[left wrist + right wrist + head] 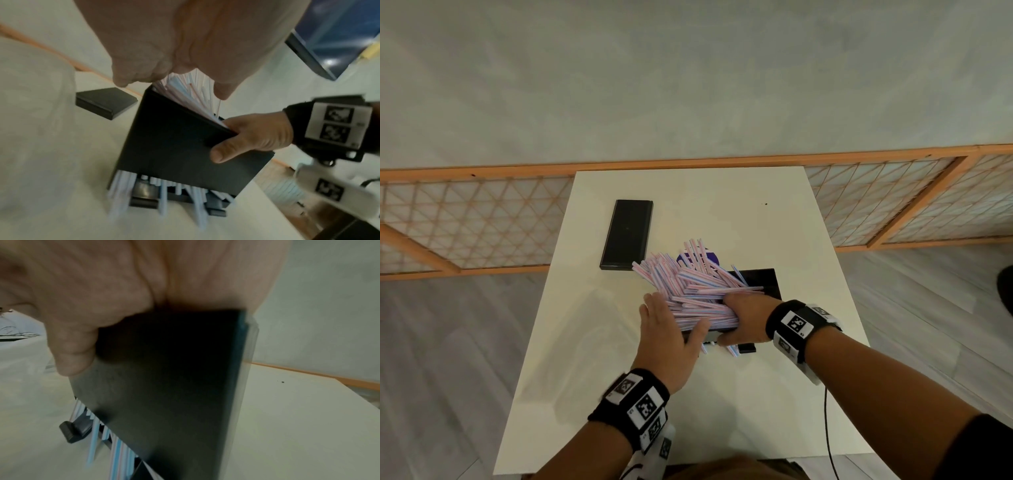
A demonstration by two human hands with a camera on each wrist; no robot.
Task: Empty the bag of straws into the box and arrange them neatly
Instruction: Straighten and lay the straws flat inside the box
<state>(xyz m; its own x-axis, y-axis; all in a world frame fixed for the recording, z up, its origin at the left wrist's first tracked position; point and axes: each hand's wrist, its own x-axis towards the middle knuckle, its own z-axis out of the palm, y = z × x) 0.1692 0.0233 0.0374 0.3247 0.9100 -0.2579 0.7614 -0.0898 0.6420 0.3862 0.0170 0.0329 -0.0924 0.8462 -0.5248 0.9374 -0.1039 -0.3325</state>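
A heap of pink-and-blue striped straws [698,291] lies crosswise in a black box [760,282] near the middle of the white table [722,205]. The box stands tilted on its near end. My right hand [743,318] grips its near edge, thumb on the outer wall [185,146] and fingers inside. My left hand [671,329] is flat, its fingers straight against the left side of the straws. Straw ends [160,194] poke out under the box's lower end. In the right wrist view my hand [123,296] clasps the dark wall [174,386].
The black lid [626,234] lies flat at the back left of the table. A purple round patch [697,258] shows behind the straws. A clear plastic sheet [592,318] lies left of my left hand. A black cable [828,428] hangs at the near right edge.
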